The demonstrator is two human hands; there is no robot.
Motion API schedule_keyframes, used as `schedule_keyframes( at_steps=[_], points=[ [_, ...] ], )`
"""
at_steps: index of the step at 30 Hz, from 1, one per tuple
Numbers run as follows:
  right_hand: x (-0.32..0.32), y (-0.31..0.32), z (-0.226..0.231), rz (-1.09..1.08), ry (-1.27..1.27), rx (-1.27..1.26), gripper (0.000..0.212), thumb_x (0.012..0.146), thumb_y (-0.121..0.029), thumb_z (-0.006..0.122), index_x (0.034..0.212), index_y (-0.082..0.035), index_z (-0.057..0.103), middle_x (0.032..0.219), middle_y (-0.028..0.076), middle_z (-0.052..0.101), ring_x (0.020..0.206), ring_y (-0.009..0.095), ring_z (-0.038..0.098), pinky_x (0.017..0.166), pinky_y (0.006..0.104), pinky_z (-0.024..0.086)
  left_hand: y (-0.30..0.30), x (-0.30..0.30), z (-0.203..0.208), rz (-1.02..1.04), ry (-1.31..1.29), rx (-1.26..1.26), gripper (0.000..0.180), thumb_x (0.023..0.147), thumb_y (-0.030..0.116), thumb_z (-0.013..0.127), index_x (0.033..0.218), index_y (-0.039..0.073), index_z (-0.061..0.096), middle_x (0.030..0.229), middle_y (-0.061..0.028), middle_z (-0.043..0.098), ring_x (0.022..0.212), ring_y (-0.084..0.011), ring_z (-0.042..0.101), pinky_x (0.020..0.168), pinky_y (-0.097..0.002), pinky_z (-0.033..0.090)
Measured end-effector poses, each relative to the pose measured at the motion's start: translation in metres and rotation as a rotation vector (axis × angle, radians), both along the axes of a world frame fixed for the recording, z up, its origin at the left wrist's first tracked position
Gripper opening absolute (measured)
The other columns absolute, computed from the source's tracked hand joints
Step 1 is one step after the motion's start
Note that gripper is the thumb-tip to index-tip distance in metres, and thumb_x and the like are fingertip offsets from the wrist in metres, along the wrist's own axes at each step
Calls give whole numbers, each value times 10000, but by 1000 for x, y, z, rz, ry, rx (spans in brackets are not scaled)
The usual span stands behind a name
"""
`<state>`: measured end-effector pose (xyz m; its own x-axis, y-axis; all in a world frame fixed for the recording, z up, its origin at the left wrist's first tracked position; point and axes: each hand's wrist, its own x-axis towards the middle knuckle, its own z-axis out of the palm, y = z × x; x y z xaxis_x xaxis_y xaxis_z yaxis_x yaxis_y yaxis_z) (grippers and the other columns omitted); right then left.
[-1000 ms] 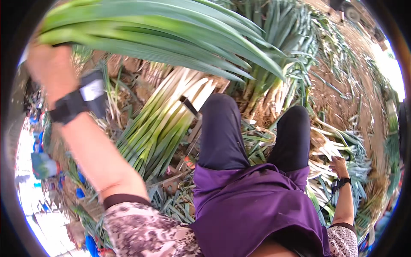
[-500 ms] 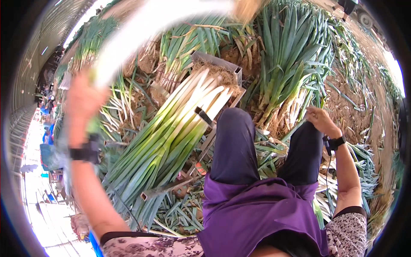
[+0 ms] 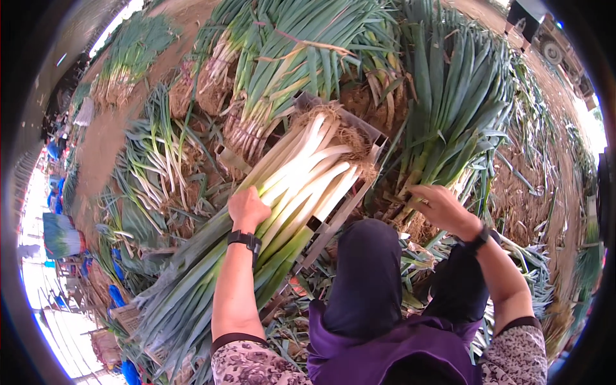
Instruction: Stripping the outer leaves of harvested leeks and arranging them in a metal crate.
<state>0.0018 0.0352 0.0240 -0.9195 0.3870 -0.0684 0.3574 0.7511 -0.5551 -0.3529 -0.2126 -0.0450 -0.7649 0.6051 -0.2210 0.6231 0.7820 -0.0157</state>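
My left hand [image 3: 249, 209] is closed around a leek on the left edge of a pile of trimmed leeks [image 3: 282, 192]. The pile lies slantwise on a metal frame [image 3: 377, 144]. Its white stalks and brown roots point to the far right, its green leaves to the near left. My right hand [image 3: 443, 208] has its fingers stretched out at the root end of a large bundle of untrimmed leeks [image 3: 443, 115]. Its fingertips are at the lower stalks, but I cannot make out anything gripped.
More leek bundles lie beyond the frame [image 3: 292, 70] and at the far left [image 3: 128, 58]. Loose leeks [image 3: 160, 160] are strewn on the soil to the left. My knees [image 3: 366, 269] are close beside the frame. A wheeled vehicle [image 3: 555, 48] stands at the far right.
My left hand came down from the far left onto the pile; the blurred white-stalked leek it was swinging is now on the pile. My right hand moved left to the bundle's base.
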Motion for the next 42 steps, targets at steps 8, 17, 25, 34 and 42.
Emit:
schedule_keyframes(
  at_steps=[8,17,25,34,42],
  points=[
    [-242,-12,-68,296,87,394,643,909,-392,572,1435,-104,340,1481,144,335,1392,355,255,1117,466,273,-49,8,36,-213,-38,72,931,747,616,648,1430,51,361,1408,-200,435,1323,-319,392,1094,-437,293],
    [-268,-4,-145,297,-17,287,595,967,-489,409,1494,-284,225,1577,35,117,1462,279,17,1154,560,124,-136,-39,15,63,-288,118,828,830,643,532,1437,103,372,1422,-180,432,1307,-342,413,1084,-429,305],
    [-231,3,-141,210,119,233,581,933,-328,533,1448,-156,325,1525,87,256,1414,366,188,1126,488,257,-127,-2,48,-66,-144,571,521,805,322,717,1222,39,581,1316,-171,497,1194,-356,472,1011,-415,387],
    [-209,12,-151,136,196,112,368,801,-97,633,1157,-72,545,1124,140,594,1076,343,541,898,426,458,-121,42,38,-180,260,212,323,652,150,788,882,25,598,1031,-113,516,970,-312,491,825,-411,416],
    [-180,8,-99,145,630,275,301,762,-38,652,1045,-37,550,1074,136,575,1050,338,531,887,415,459,-132,73,56,-16,40,435,465,632,122,785,1010,29,530,1052,-151,519,1009,-354,483,889,-437,409]
  ],
)
